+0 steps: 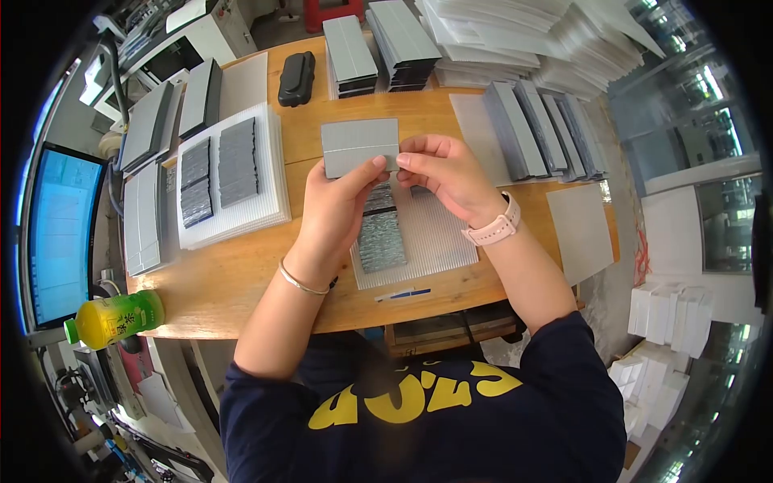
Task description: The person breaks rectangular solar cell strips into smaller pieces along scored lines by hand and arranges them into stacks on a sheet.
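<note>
Over the middle of the wooden table I hold up a flat grey rectangular sheet (360,138) with a thin pale line across it. My left hand (338,197) is closed on its lower edge, thumb on the near face. At the lower right corner, the thumb and fingertips of my right hand (451,173) pinch the same sheet. Beneath my hands lies a white ribbed board (443,241), bearing a stack of dark, shiny-edged pieces (381,241) partly hidden by my hands. A pen (404,295) rests just in front of the board.
Grey stacks (350,56) stand at the back, and a row of grey stacks (515,133) at the right. White boards (278,205) at left carry dark pieces (238,161). A black case (296,79), a green-labelled bottle (121,316) and a monitor (64,233) are also around.
</note>
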The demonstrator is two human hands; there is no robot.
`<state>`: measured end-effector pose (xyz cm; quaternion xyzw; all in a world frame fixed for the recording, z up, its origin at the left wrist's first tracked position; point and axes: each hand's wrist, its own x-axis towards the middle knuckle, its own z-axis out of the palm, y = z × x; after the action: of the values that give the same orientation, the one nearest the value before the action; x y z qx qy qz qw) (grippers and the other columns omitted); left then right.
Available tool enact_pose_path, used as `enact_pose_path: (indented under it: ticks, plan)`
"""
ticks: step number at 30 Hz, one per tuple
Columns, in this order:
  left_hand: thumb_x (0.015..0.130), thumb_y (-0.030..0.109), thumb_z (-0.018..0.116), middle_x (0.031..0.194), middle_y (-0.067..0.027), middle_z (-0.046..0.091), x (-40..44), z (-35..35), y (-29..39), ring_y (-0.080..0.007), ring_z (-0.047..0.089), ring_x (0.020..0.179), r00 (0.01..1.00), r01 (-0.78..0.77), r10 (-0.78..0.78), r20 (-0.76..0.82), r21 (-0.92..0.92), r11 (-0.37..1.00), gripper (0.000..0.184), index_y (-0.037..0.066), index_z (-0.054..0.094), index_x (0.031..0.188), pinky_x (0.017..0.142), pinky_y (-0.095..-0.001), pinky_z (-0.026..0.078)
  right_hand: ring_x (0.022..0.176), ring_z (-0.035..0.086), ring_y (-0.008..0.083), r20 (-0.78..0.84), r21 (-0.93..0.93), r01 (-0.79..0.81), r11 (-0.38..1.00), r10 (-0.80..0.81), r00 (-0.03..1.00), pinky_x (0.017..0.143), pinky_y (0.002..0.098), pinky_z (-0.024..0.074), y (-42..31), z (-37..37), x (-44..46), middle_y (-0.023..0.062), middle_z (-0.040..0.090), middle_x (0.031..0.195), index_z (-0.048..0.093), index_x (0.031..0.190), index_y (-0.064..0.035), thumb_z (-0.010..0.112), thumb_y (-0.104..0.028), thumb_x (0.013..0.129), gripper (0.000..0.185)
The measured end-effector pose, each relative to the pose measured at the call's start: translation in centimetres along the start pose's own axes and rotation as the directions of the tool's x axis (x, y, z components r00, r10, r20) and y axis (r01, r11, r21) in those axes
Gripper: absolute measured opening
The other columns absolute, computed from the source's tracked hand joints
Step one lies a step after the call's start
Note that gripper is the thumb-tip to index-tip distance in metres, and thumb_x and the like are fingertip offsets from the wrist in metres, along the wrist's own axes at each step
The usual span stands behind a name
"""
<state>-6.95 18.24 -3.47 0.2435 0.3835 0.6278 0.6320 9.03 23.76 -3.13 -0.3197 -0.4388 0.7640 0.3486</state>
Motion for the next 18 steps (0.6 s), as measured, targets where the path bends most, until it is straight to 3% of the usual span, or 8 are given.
enact_pose_path:
  ticks: [10, 18]
  plan:
    - [0.079, 0.003, 0.061, 0.093, -0.0092, 0.059, -0.48, 0.38, 0.42, -0.0160, 0.056, 0.084, 0.999, 0.006, -0.006, 0.053, -0.002, 1.000, 0.020, -0.003, 0.054, 0.097, 0.078, -0.0297, 0.046, 0.070, 0.059, 0.0116, 0.089, 0.053, -0.081, 0.995, 0.076, 0.993, 0.066, 0.0234, 0.0503, -0.53, -0.29, -0.36, 0.0064, 0.062, 0.080, 0.061, 0.091, 0.0026, 0.068, -0.007, 0.075, 0.020]
    - [0.080, 0.005, 0.061, 0.093, -0.0089, 0.059, -0.56, 0.33, 0.49, -0.0168, 0.056, 0.085, 0.991, 0.055, -0.048, 0.124, -0.059, 0.997, 0.020, -0.002, 0.055, 0.098, 0.079, -0.0311, 0.047, 0.069, 0.060, 0.0128, 0.163, 0.113, -0.051, 0.992, 0.032, 0.986, 0.065, 0.0239, 0.0510, -0.10, -0.51, -0.17, 0.0075, 0.063, 0.079, 0.061, 0.090, 0.0025, 0.067, -0.008, 0.076, 0.019]
